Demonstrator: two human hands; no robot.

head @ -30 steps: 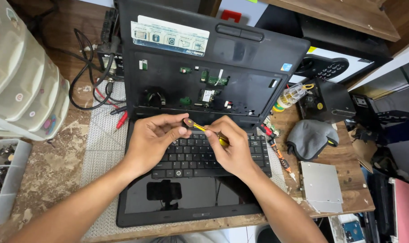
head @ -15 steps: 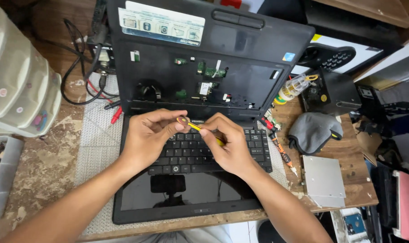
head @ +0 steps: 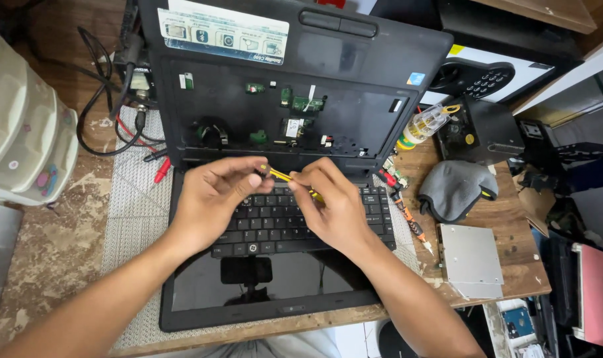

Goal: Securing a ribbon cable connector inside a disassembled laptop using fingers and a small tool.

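Change since earlier frame: both hands shifted slightly toward the opened base, same grip on the tool kept; view closer.
Left hand [head: 215, 199]: clenched lightly, thumb and forefinger pinching the front end of the yellow tool [head: 285, 176].
Right hand [head: 335, 205]: grasping the rear part of the yellow tool, fingertips closed around the shaft.
Yellow tool: thin, yellow with dark markings, held between both hands, tilted, just above the top row of the keyboard [head: 275, 225].
Keyboard: black, loose, lying across the lower housing over the dark screen [head: 248, 292].
Opened laptop base [head: 295, 106]: black, boards and connectors exposed, directly beyond the hands.
Mesh mat [head: 135, 212]: grey, under the laptop on the tabletop [head: 56, 245].
Orange screwdriver [head: 407, 222]: flat on the tabletop, just right of the keyboard.
Grey cloth [head: 454, 189]: crumpled, right of the screwdriver.
Silver drive [head: 470, 255]: flat, near the right tabletop edge.
Small bottle [head: 426, 124]: clear, lying tilted beside the base's right corner.
Plastic drawers [head: 23, 132]: pale, far left.
Cables [head: 109, 106]: black and red, left of the base.
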